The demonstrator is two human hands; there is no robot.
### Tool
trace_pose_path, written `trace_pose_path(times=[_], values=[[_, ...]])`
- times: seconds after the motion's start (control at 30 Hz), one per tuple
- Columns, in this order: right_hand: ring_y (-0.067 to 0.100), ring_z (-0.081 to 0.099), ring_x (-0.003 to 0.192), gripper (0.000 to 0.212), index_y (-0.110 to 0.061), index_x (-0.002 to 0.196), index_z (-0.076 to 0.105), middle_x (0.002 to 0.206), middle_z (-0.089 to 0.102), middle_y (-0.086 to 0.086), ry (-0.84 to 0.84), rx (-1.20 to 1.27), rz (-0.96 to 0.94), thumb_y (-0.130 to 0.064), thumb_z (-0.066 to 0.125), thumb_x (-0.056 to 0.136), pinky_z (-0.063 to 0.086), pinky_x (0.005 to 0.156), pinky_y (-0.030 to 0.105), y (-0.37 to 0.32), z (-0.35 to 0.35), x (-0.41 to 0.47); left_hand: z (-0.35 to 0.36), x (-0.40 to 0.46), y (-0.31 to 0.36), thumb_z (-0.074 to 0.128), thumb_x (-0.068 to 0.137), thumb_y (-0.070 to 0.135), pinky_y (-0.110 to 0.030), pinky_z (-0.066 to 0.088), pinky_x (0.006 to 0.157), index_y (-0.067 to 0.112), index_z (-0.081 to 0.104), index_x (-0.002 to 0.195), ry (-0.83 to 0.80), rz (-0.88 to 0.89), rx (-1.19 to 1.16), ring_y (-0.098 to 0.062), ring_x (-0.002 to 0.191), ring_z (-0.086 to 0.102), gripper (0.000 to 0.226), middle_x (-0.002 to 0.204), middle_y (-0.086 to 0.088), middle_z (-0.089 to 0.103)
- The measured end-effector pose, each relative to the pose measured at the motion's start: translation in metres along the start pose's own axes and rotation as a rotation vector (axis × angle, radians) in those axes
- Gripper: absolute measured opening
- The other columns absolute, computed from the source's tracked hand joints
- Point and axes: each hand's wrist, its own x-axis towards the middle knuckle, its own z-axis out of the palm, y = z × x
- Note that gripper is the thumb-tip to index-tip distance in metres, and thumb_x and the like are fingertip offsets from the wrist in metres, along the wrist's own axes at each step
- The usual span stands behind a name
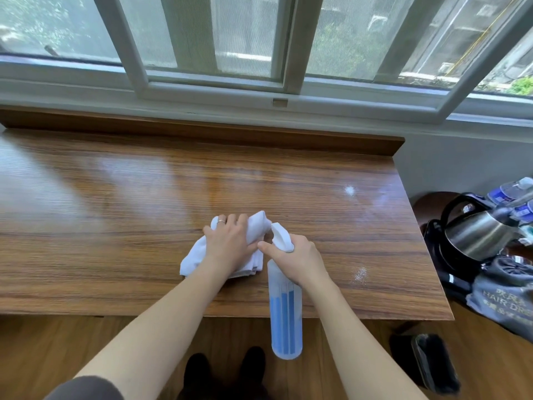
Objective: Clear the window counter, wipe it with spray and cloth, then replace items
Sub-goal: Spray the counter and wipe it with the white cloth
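Note:
A white cloth (193,259) lies bunched on the wooden window counter (115,212), near its front edge. My left hand (229,241) lies on top of the cloth, fingers curled over it. My right hand (294,258) grips the neck of a translucent spray bottle (285,316) with blue liquid; its white nozzle points toward the cloth. The bottle hangs in front of the counter's edge. A patch of fine droplets (359,275) shows on the counter at the right.
To the right of the counter sit a steel kettle (478,232), water bottles (510,194), a grey hair dryer bag (504,295) and a black brush (432,362). A sliding window (219,82) runs behind the counter. Wooden floor lies below.

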Motion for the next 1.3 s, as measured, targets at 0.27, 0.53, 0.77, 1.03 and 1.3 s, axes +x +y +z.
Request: trace_pose_path(times=[0.27,0.53,0.77,1.03,1.3], values=[[0.010,0.047,0.062,0.037,-0.026,0.062,0.049,0.065,0.052,-0.009,0.008,0.041,-0.008,-0.048,0.070,0.085,0.036,0.058,0.028,-0.011,-0.006,0.010,0.010,-0.040,-0.003,0.049,0.073,0.068,-0.039,0.038,0.061,0.021,0.059,0.099,0.164,0.042,0.035,-0.025,0.082,0.060,0.055,0.087,0.001,0.061],[0.011,0.051,0.065,0.032,-0.018,0.074,0.063,0.070,0.061,-0.003,-0.024,0.071,0.060,-0.049,0.070,0.081,0.039,0.059,0.027,-0.023,-0.009,0.025,0.008,0.004,-0.005,0.040,0.071,0.069,-0.040,0.038,0.060,0.017,0.060,0.083,0.223,0.055,-0.001,-0.029,0.075,0.058,0.058,0.077,-0.001,0.060],[0.011,0.047,0.061,0.035,-0.022,0.065,0.051,0.063,0.051,-0.008,-0.005,0.060,0.123,-0.047,0.069,0.082,0.035,0.057,0.026,-0.035,-0.013,0.033,0.009,0.065,-0.010,0.068,0.067,0.068,-0.038,0.029,0.061,0.014,0.059,0.086,0.174,0.087,0.036,-0.031,0.081,0.058,0.058,0.079,-0.003,0.059],[0.012,0.047,0.062,0.039,-0.017,0.070,0.054,0.065,0.051,-0.007,0.085,0.061,0.121,-0.050,0.070,0.082,0.035,0.057,0.028,-0.045,-0.027,0.044,0.004,0.056,-0.011,0.057,0.069,0.070,-0.037,0.028,0.060,0.022,0.060,0.091,0.130,0.108,0.039,-0.026,0.083,0.057,0.053,0.084,0.002,0.061],[0.015,0.057,0.073,0.046,-0.008,0.087,0.066,0.078,0.063,-0.002,0.078,0.062,0.101,-0.054,0.070,0.082,0.042,0.065,0.030,-0.052,-0.036,0.057,0.004,-0.004,-0.001,0.075,0.055,0.065,-0.038,0.035,0.056,0.019,0.064,0.092,0.092,0.142,0.008,-0.027,0.075,0.059,0.060,0.081,0.001,0.060]])
